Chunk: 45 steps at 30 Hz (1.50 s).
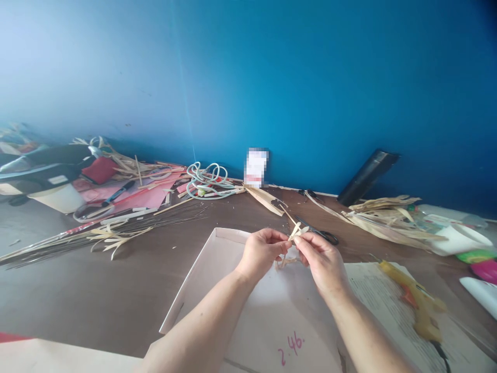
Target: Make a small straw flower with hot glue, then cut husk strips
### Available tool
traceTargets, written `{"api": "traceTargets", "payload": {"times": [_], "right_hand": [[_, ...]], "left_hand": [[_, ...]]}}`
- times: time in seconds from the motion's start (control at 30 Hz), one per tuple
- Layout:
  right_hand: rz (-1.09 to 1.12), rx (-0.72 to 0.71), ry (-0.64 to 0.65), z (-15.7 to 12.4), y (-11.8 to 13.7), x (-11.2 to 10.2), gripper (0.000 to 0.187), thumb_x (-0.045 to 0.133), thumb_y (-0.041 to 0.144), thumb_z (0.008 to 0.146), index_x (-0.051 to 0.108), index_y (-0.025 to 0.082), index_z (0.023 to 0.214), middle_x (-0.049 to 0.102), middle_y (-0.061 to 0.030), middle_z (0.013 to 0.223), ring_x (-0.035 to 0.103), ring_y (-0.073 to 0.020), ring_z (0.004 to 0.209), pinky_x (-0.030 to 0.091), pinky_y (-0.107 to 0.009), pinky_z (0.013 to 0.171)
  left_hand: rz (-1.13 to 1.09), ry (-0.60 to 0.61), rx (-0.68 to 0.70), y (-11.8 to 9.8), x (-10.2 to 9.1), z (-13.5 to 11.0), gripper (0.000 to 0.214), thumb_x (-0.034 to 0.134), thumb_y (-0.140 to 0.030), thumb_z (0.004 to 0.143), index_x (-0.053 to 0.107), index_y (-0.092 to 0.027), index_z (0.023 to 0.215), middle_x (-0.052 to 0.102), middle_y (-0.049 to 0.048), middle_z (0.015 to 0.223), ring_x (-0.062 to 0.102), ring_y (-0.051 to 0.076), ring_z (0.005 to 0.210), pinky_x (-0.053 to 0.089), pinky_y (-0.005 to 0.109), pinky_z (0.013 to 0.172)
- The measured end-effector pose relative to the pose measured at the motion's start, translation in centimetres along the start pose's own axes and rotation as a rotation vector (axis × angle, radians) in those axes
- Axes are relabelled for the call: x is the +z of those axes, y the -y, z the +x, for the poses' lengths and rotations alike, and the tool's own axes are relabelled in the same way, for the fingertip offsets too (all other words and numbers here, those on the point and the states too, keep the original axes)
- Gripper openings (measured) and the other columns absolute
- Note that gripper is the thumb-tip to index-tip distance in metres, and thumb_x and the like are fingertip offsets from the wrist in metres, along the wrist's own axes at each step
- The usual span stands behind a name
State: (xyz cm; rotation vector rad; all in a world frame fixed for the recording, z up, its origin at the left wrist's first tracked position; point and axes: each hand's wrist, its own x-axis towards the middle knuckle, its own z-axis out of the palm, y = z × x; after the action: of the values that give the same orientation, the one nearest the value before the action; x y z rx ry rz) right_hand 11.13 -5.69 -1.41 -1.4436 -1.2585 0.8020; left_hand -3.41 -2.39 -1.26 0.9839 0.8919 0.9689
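My left hand (267, 248) and my right hand (320, 254) meet above a shallow white cardboard box (194, 272). Between their fingertips they pinch a small pale corn-husk flower (298, 229) with narrow petal-like strips and a thin stem. Fingers cover part of it. A curled tan strip (285, 263) shows just below the hands, over the box. Behind the right hand lie black-handled scissors (330, 237), partly hidden. Purple handwriting, "2.46.", marks the box.
A yellow glue gun (417, 300) rests on printed paper (368, 282) at right. Dried husks (388, 220) and a black tube (368, 176) are behind it. A phone-like object (256, 167) leans on the wall. Coiled pale cable (207, 181) and husk-tipped stems (120, 235) lie left.
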Motion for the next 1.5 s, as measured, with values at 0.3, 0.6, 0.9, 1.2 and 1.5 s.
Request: {"api": "traceTargets", "payload": {"times": [0.3, 0.6, 0.9, 1.2, 1.5], "right_hand": [[-0.041, -0.014, -0.002, -0.1, 0.2, 0.0, 0.025, 0.062, 0.044, 0.081, 0.063, 0.022, 0.071, 0.046, 0.0047, 0.051, 0.040, -0.0120, 0.051, 0.032, -0.024, 0.050], [-0.060, -0.018, 0.009, -0.2, 0.3, 0.0, 0.028, 0.061, 0.046, 0.082, 0.061, 0.022, 0.068, 0.045, 0.0043, 0.051, 0.040, -0.0128, 0.051, 0.031, -0.025, 0.051], [-0.032, -0.001, 0.007, -0.3, 0.3, 0.1, 0.026, 0.062, 0.045, 0.081, 0.063, 0.022, 0.070, 0.047, 0.0043, 0.051, 0.040, -0.0122, 0.051, 0.031, -0.024, 0.049], [-0.045, -0.007, 0.002, -0.2, 0.3, 0.1, 0.027, 0.062, 0.046, 0.080, 0.062, 0.021, 0.068, 0.047, 0.0034, 0.051, 0.041, -0.0131, 0.051, 0.032, -0.025, 0.050], [-0.050, -0.007, -0.003, -0.2, 0.4, 0.2, 0.027, 0.062, 0.046, 0.080, 0.061, 0.022, 0.068, 0.048, 0.0039, 0.051, 0.041, -0.0133, 0.051, 0.032, -0.025, 0.050]], "left_hand": [[0.001, -0.012, 0.008, 0.1, 0.0, 0.0, 0.021, 0.076, -0.026, 0.062, 0.065, -0.013, 0.075, 0.060, -0.0001, 0.060, 0.052, 0.007, 0.054, 0.043, 0.019, 0.051], [0.023, -0.033, 0.012, 0.2, 0.0, 0.0, 0.020, 0.075, -0.027, 0.062, 0.065, -0.013, 0.073, 0.060, -0.0001, 0.060, 0.051, 0.007, 0.053, 0.043, 0.020, 0.051], [0.138, -0.062, 0.059, 0.6, 0.1, 0.0, 0.015, 0.070, -0.027, 0.066, 0.064, -0.015, 0.073, 0.059, -0.0006, 0.061, 0.050, 0.008, 0.052, 0.043, 0.021, 0.050], [0.204, -0.070, 0.100, 0.9, 0.0, 0.1, 0.014, 0.069, -0.029, 0.068, 0.065, -0.017, 0.074, 0.060, -0.0006, 0.061, 0.051, 0.009, 0.053, 0.044, 0.021, 0.052], [0.184, -0.062, 0.092, 1.0, 0.0, 0.1, 0.016, 0.069, -0.027, 0.069, 0.069, -0.017, 0.082, 0.066, 0.0015, 0.068, 0.054, 0.010, 0.055, 0.045, 0.022, 0.054]]}}
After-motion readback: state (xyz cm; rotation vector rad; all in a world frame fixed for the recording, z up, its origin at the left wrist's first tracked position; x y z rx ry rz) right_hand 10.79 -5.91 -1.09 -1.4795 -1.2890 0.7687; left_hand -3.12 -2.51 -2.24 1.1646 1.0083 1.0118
